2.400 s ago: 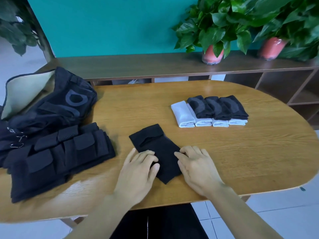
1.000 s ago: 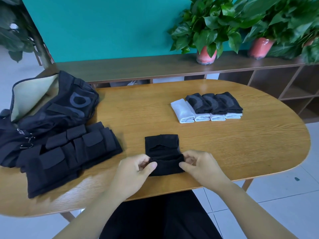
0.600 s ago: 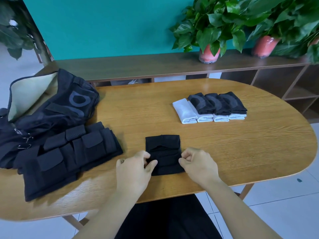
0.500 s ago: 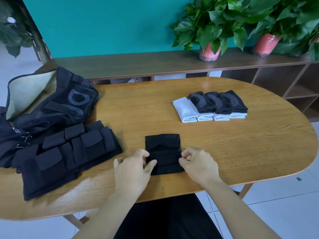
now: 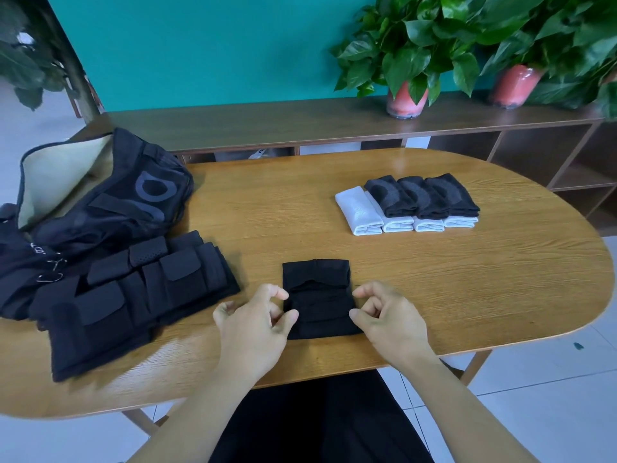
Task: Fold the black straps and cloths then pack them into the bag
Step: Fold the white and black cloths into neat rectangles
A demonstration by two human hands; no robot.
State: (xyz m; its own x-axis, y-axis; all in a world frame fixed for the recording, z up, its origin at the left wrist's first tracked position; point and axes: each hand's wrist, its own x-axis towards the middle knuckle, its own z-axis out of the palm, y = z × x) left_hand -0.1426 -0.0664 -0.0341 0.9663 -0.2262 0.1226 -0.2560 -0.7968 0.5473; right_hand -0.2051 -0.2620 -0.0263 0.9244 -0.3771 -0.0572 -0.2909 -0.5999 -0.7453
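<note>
Four white rolls point(image 5: 397, 218), three dark folded cloths point(image 5: 421, 197) (atop them), two potted plants point(image 5: 405, 45).

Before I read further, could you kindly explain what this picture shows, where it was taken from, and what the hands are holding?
No machine here: a person wears a camera on the head, looking down at their own hands. The left hand and right hand hover with loosely curled fingers at either side of a folded black cloth on the wooden table, holding nothing. To the left lie a pile of black straps and an open black bag. Farther right sits a row of rolled white and dark cloths.
</note>
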